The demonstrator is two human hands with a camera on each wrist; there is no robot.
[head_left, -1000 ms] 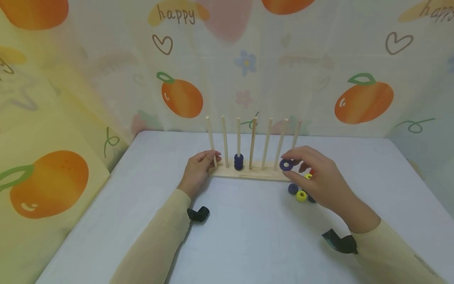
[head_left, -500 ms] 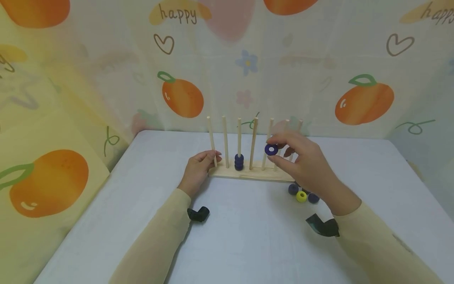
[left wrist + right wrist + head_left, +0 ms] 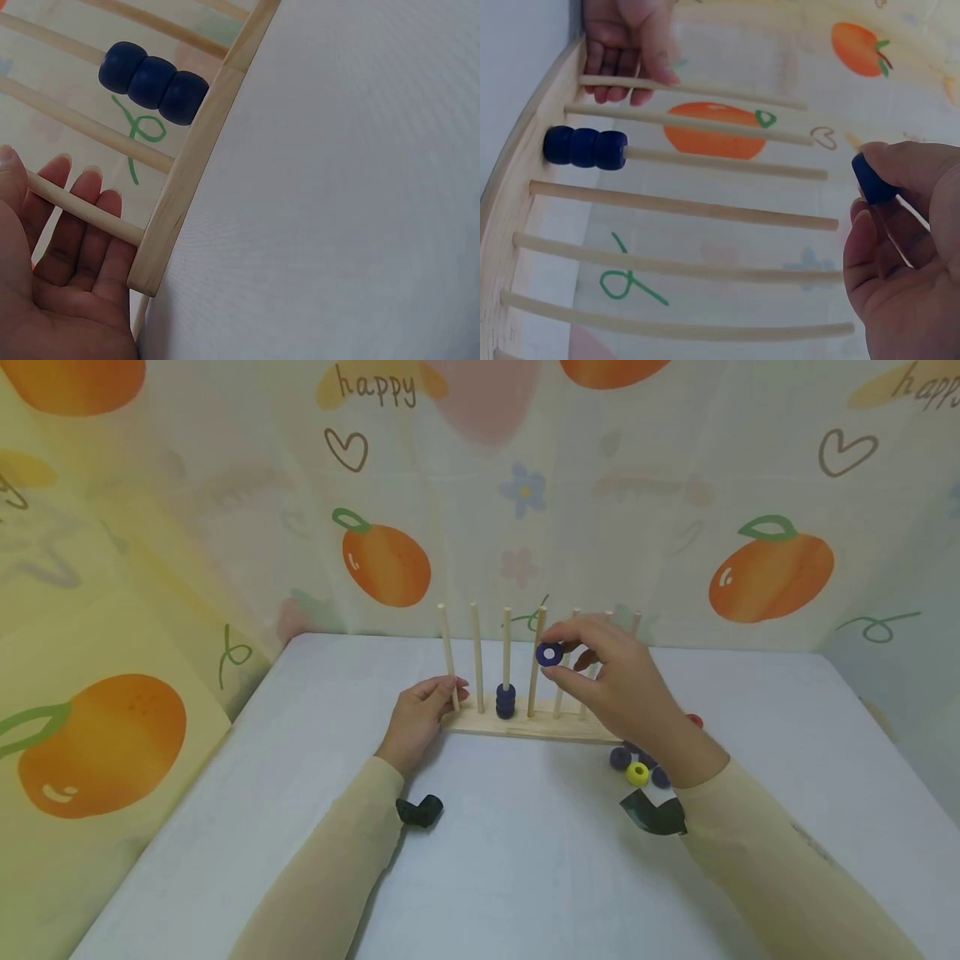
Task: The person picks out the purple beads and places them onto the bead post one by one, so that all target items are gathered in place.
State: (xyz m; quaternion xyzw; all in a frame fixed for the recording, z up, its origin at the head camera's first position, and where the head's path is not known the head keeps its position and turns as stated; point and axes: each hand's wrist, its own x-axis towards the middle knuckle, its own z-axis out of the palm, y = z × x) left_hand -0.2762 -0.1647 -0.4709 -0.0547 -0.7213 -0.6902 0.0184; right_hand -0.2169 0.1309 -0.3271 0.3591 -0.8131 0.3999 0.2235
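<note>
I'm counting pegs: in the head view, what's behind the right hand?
Three wooden pegs, tips visible. The right hand covers the right end of the base and most of the rightmost peg.

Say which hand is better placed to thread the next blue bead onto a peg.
The right hand, I'd judge: it pinches a blue bead near the upright pegs, whereas the left hand holds the leftmost peg and has no bead.

Rack (image 3: 193,154) close in both wrist views
</note>
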